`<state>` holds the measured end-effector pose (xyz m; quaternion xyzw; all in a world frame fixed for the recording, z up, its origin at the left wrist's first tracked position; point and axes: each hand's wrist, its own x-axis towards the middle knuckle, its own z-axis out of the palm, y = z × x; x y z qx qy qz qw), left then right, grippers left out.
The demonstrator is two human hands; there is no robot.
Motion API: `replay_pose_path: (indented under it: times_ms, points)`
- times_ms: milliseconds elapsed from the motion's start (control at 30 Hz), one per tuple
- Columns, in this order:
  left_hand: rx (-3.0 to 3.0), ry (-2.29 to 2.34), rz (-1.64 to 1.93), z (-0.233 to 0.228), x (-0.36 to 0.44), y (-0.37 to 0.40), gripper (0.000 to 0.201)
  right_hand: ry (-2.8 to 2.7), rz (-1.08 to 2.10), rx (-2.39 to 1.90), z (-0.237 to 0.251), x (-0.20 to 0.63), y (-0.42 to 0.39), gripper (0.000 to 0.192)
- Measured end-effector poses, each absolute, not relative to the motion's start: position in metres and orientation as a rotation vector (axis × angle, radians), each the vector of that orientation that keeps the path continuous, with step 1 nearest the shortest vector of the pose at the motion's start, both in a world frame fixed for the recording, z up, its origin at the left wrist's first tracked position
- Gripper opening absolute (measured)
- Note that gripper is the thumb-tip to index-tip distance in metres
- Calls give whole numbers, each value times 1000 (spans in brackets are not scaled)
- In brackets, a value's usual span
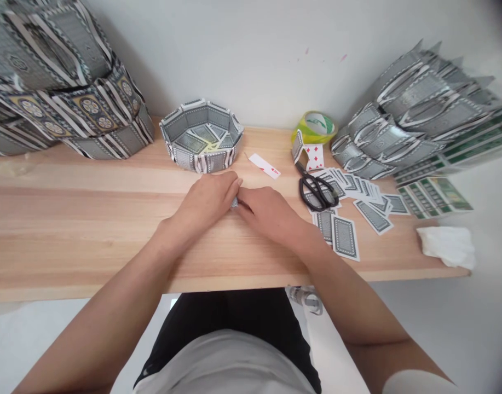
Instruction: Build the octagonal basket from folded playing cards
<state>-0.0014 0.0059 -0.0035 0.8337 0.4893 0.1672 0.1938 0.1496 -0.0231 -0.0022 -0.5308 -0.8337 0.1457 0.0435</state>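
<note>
My left hand [212, 194] and my right hand [269, 212] meet over the middle of the table, fingers curled inward. Between them shows a small bit of a grey-patterned playing card [235, 202], pressed by both hands; most of it is hidden under the fingers. Just behind my left hand stands a many-sided basket [201, 162] of folded cards, with loose cards inside. A cut strip of a red-marked card [265, 166] lies beyond my right hand. Black-handled scissors [318, 191] rest on cards to the right.
Loose playing cards [346, 238] spread across the right side. Behind them are a green tape roll [314, 128] and a bent card [314, 156]. Stacked card structures stand at left [107, 109] and right [419, 104]. White tissue [446, 246] sits near the right edge.
</note>
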Motion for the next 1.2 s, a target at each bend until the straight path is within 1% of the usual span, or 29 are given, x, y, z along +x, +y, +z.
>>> replay_pose_path:
  times_ms: [300, 533, 767, 1200]
  points:
    - [2380, 1402, 397, -2, 0, 5, 29, -2547, 447, -1628, -2, 150, -23, 23]
    - [2396, 1387, 413, -1, 0, 3, 30, -2566, 479, -1627, 3, 150, -24, 23]
    - [2391, 1431, 317, 2, 1, 1, 29, -2572, 498, -1631, 3, 150, -26, 23]
    - [2405, 1458, 257, 2, 2, 1, 30, -2590, 525, -1647, 5, 150, -26, 22]
